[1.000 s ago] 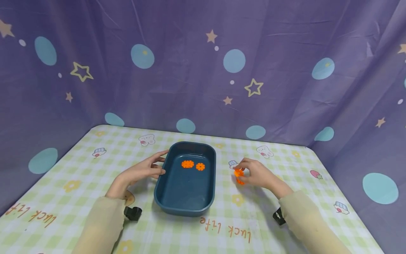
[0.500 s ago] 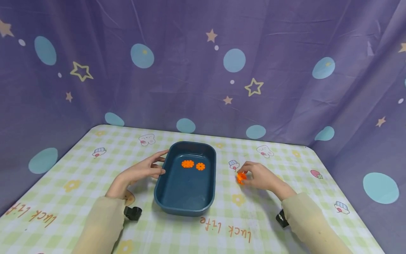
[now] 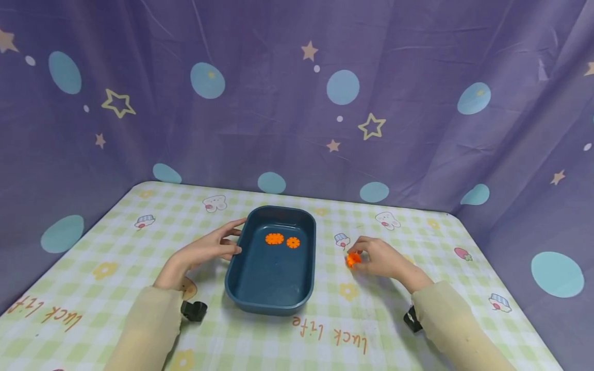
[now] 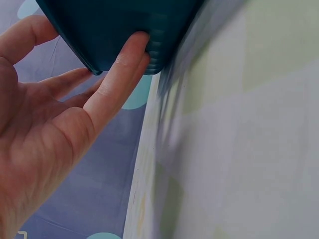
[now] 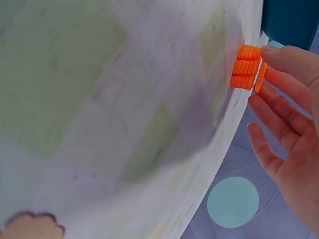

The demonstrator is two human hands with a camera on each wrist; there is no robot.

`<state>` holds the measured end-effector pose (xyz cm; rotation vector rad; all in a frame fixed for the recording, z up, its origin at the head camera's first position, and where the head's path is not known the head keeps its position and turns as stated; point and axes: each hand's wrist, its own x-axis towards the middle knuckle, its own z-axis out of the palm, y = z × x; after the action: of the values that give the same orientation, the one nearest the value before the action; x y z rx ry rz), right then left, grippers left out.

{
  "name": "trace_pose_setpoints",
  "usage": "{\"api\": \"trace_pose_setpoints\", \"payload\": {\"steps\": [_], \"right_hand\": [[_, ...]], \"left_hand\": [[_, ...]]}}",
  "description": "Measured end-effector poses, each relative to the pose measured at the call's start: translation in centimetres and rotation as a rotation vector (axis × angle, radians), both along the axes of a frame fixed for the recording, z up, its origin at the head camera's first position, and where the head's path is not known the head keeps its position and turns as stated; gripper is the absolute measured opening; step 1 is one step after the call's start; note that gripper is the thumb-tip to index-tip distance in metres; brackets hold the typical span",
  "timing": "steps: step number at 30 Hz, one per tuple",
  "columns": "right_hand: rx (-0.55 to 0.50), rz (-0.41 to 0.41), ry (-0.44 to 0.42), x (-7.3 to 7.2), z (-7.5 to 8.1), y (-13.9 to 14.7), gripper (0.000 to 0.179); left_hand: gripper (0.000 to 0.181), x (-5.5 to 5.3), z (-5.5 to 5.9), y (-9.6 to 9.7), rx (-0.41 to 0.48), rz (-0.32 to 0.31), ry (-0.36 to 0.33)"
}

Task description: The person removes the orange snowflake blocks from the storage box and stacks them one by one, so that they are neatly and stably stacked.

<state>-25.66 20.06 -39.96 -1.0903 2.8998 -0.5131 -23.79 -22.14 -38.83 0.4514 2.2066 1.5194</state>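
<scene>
So there's a table here with a green-and-white checked tablecloth, and a person has both hands out over it. The tray everyone would notice first is a deep dark-blue tray with rounded corners, sitting roughly mid-table. The left hand is on its outer left wall, fingers spread and pretty straight, tips touching the side without wrapping round it.

Over to the right of the tray, a bit apart from it, is a bunch of orange pieces, ribbed along the sides and packed together. The right hand is right there: thumb and index finger pinch a thin orange piece on the near side of that bunch. Can't tell how firm the pinch is. The other fingers are loosely bent and spread a little, clear of the orange stuff.

Inside the tray, toward the far end, there's an orange cluster lying flat, looks like overlapping toothed discs, with a single orange disc just to its right. Behind it all hangs a purple curtain with stars and blue ovals.
</scene>
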Motion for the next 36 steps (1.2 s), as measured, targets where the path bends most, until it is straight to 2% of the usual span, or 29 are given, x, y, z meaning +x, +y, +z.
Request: {"api": "trace_pose_setpoints", "payload": {"steps": [25, 36], "right_hand": [[0.001, -0.021, 0.009, -0.16, -0.3, 0.13, 0.03], [-0.024, 0.0, 0.002, -0.24, -0.41, 0.22, 0.031]], "left_hand": [[0.074, 0.1, 0.12, 0.02, -0.002, -0.005, 0.001], [0.074, -0.06, -0.03, -0.03, 0.0, -0.003, -0.001]]}}
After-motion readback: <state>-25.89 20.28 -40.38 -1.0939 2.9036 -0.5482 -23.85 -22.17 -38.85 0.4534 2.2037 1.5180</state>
